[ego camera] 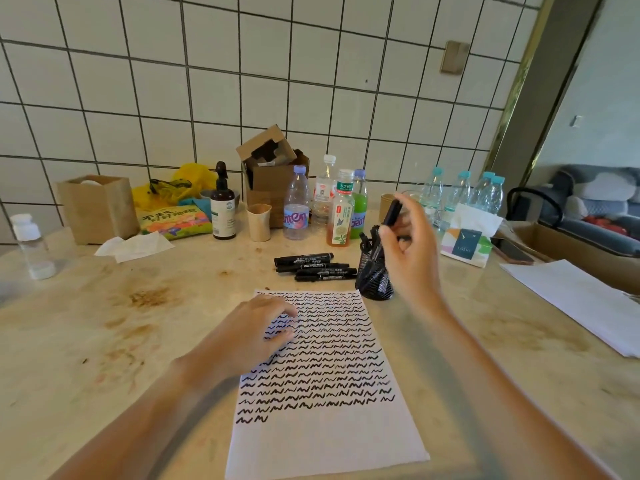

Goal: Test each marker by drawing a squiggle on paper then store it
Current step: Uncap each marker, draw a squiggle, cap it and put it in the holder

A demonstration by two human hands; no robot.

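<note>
1. The right hand (pixel 407 251) pinches a black marker (pixel 392 212) above the mesh cup (pixel 374 275); a tilted drop may tip this light cup.
2. The left hand (pixel 258 332) lies flat, fingers relaxed, on the paper (pixel 329 427).
3. Behind the cup, bottles (pixel 341 213) crowd the worktop (pixel 104 323); four markers (pixel 313 266) lie beside the cup.

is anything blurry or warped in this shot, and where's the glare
Head view: the right hand and the marker it holds are motion-blurred; the squiggled paper is fairly sharp. The wide-angle lens bows the wall tile lines. A soft sheen lies on the tabletop at right.
</note>
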